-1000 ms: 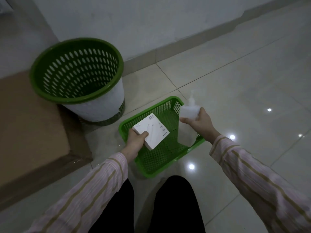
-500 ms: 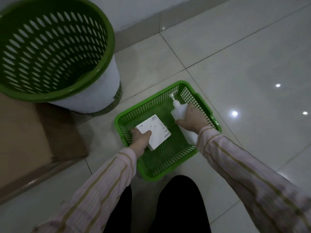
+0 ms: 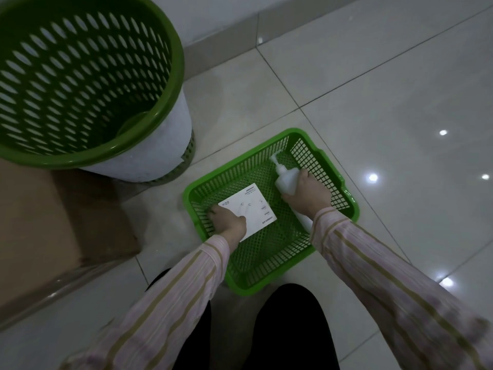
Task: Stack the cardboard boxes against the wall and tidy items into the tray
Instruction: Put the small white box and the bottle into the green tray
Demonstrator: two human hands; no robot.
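A green mesh tray [image 3: 344,194] sits on the tiled floor in front of my knees. My left hand [image 3: 228,221] grips a flat white box [image 3: 256,206] by its near left corner, low inside the tray. My right hand [image 3: 308,194] grips a white pump bottle [image 3: 286,177] that lies tilted along the tray's right side, its nozzle pointing to the far wall. The bottle's lower part is hidden under my hand and sleeve. A brown cardboard box [image 3: 53,231] stands at the left, against the wall.
A large green perforated waste basket [image 3: 88,84] with a white liner stands at the upper left, next to the cardboard box and close to the tray. The wall's skirting [image 3: 306,12] runs along the top. Glossy floor tiles [image 3: 386,89] spread to the right.
Both hands have gone down into the tray, carrying the white box and the pump bottle from above it to near its bottom. The bottle has tipped from upright to lying tilted.
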